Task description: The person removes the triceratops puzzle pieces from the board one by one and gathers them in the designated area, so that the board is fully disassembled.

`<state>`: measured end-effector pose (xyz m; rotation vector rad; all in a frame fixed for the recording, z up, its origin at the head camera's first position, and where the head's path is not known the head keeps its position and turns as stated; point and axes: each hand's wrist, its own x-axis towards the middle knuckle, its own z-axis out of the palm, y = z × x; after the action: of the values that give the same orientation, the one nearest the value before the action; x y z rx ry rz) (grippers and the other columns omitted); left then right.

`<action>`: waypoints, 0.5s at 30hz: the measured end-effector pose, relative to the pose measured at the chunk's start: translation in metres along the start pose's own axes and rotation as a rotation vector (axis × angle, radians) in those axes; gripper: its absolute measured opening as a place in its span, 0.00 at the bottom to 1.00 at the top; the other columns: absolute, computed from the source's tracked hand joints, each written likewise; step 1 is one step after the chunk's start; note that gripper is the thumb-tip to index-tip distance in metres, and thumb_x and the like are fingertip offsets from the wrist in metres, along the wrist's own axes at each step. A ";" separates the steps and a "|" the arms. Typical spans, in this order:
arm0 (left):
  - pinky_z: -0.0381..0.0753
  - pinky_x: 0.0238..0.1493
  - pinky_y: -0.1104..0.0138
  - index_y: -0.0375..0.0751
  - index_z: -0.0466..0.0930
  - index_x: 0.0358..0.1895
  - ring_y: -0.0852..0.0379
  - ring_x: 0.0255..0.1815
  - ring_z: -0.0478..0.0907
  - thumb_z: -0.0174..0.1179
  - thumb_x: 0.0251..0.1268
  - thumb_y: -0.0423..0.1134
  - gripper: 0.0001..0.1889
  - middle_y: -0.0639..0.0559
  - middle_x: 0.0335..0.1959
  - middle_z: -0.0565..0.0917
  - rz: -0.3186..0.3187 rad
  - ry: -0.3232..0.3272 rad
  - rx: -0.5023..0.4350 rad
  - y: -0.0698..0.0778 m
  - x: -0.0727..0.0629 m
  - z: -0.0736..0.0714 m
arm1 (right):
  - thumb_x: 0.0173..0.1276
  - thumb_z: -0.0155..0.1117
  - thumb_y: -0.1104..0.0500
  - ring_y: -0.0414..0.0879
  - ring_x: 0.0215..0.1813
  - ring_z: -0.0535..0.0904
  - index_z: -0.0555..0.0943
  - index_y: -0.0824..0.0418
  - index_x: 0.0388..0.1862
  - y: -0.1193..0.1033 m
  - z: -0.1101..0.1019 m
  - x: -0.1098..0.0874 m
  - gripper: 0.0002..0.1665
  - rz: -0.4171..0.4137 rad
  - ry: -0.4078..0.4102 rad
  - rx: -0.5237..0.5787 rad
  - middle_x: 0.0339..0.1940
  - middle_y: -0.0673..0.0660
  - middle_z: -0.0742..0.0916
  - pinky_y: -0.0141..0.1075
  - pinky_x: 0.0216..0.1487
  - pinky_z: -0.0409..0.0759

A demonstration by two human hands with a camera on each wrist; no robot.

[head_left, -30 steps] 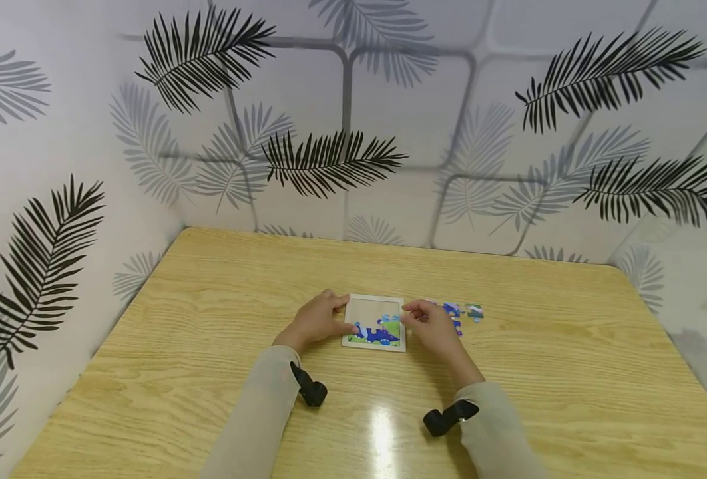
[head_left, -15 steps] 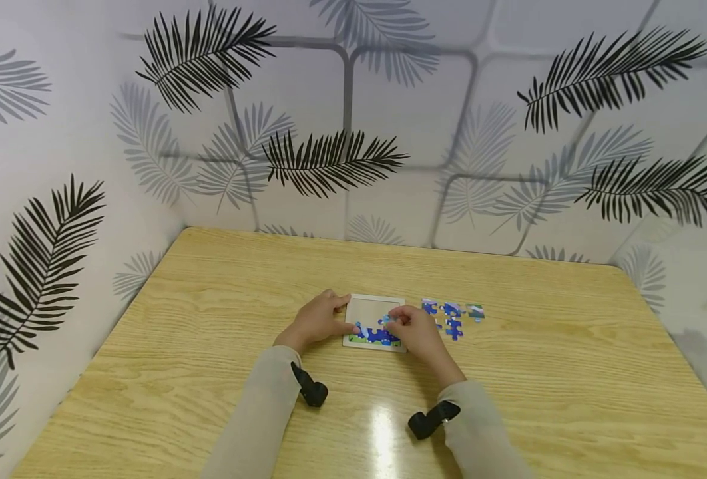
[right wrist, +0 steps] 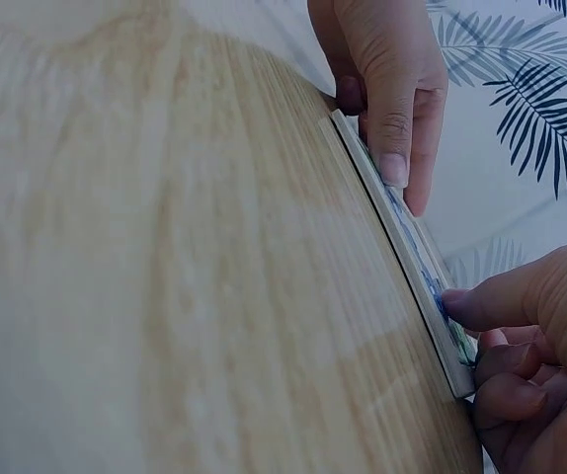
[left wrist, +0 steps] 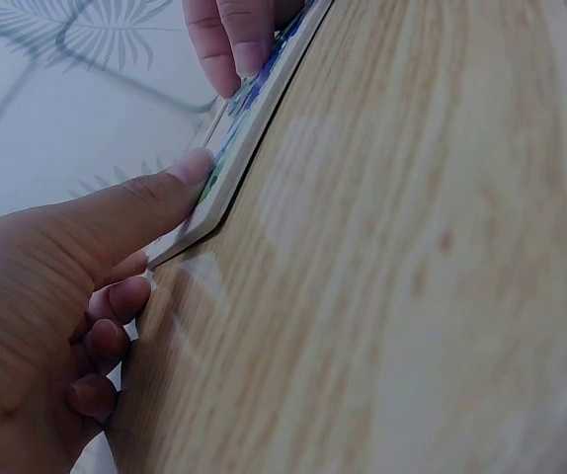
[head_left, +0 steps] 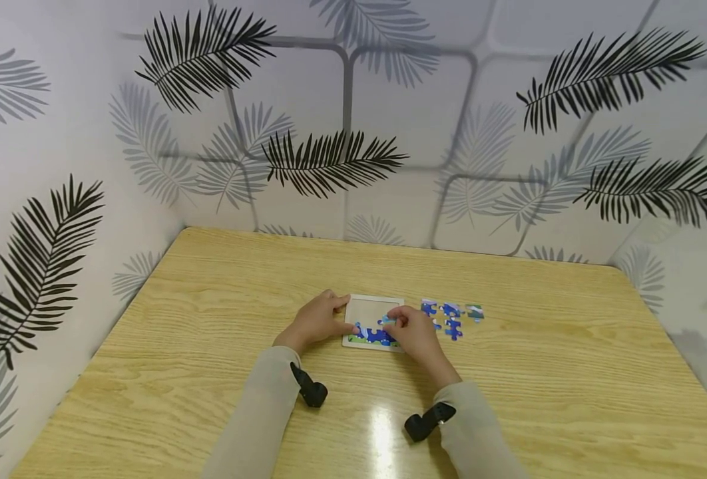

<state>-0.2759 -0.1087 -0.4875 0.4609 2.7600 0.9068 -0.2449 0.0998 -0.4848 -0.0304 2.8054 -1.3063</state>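
Tray (head_left: 364,311): probably light, stiff; your left hand (head_left: 315,323) grips its edge. Pieces (head_left: 453,329): pinch by rims; your right hand (head_left: 417,334), hold unclear

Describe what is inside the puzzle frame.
Blue and green pieces line the near part of the puzzle frame; beyond them, bare backing shows. The right hand and left hand cover some of it; what lies beneath cannot be seen.

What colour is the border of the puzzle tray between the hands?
Off-white; the puzzle tray border shows best in the head view.
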 end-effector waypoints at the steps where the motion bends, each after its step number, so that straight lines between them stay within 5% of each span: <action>1: 0.62 0.34 0.66 0.46 0.65 0.69 0.57 0.32 0.65 0.70 0.51 0.53 0.41 0.53 0.34 0.68 -0.001 0.000 0.001 0.000 0.000 0.000 | 0.60 0.68 0.63 0.43 0.23 0.66 0.81 0.64 0.42 0.000 0.000 0.000 0.11 0.002 -0.002 0.000 0.22 0.52 0.74 0.33 0.26 0.63; 15: 0.63 0.34 0.66 0.45 0.65 0.69 0.57 0.33 0.66 0.70 0.51 0.53 0.41 0.53 0.35 0.68 0.004 0.002 0.010 0.001 -0.001 0.000 | 0.59 0.69 0.64 0.48 0.33 0.67 0.79 0.61 0.41 0.001 0.003 -0.001 0.12 -0.028 0.050 -0.032 0.30 0.56 0.74 0.37 0.32 0.63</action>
<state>-0.2752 -0.1080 -0.4869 0.4677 2.7678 0.8949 -0.2433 0.0982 -0.4876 -0.0394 2.8779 -1.2848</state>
